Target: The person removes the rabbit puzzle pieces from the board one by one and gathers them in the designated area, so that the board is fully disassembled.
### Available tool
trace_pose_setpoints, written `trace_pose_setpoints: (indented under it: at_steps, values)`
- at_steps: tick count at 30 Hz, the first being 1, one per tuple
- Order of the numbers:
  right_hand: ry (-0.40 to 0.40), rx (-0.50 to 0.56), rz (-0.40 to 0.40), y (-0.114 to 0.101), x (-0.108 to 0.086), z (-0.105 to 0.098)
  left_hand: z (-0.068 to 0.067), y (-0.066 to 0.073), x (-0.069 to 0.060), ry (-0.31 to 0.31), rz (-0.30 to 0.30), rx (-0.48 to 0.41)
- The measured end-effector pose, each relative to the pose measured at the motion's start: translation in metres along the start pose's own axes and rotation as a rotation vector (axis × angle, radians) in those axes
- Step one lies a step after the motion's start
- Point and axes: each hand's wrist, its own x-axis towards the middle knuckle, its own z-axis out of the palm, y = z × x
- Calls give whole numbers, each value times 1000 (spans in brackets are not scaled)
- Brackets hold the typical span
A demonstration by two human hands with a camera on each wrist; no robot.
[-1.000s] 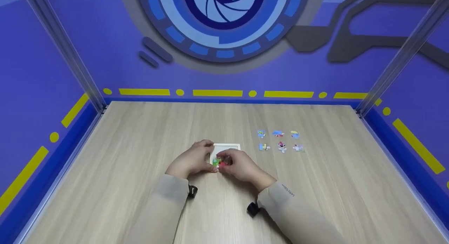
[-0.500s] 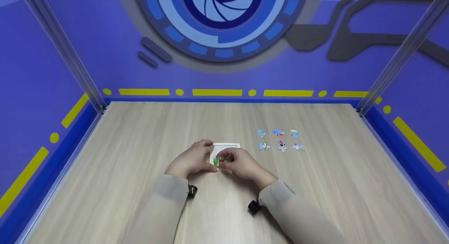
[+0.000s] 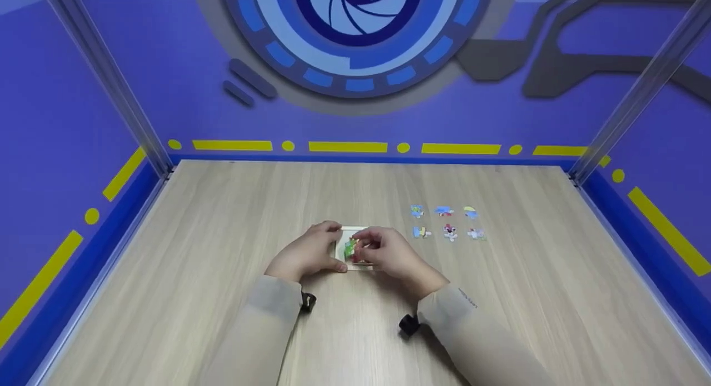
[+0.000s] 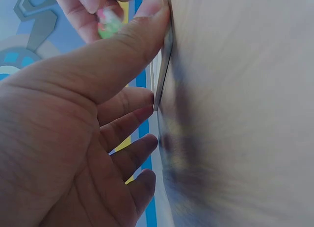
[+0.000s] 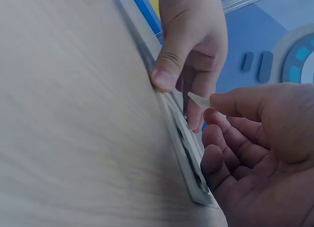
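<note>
A small white-rimmed puzzle tray [image 3: 360, 267] lies flat on the table between both hands. My left hand [image 3: 305, 252] holds its left side, thumb at the near corner and fingers toward the far corner. My right hand [image 3: 397, 255] pinches a green and red jigsaw puzzle piece [image 3: 350, 249] over the tray. In the right wrist view this puzzle piece [image 5: 200, 100] is tilted and apart from the tray, its pale edge showing. The left wrist view catches its green face [image 4: 112, 27] behind the left thumb. The right hand hides part of the tray's inside.
Several loose puzzle pieces lie in two rows to the right of the tray, among them a red and white piece [image 3: 450, 232] and a blue and yellow one [image 3: 470, 212]. The wooden table [image 3: 233, 208] is bounded by blue-purple walls [image 3: 355, 119].
The right hand has lifted the puzzle piece from the tray's near left corner and shifted it slightly away and to the right. The left hand stays on the tray's left side.
</note>
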Motion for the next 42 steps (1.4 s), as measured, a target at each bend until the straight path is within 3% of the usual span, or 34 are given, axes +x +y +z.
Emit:
trace_pose_setpoints:
  at_steps: [8,18,25,34,42]
  values:
    - [26,118,67,-8,-10,-17,1,0,1,-2,-18,-8]
    - [103,-39,32,-7,-39,-63,2,0,0,1,-32,-18]
    - [154,-10,19,2,-55,-94,1,1,-1,3,-39,-33]
    - [121,44,56,13,-61,-117,1,2,-2,1,-54,-27]
    - [96,-61,61,22,-63,-129,2,1,0,-1,-62,-39]
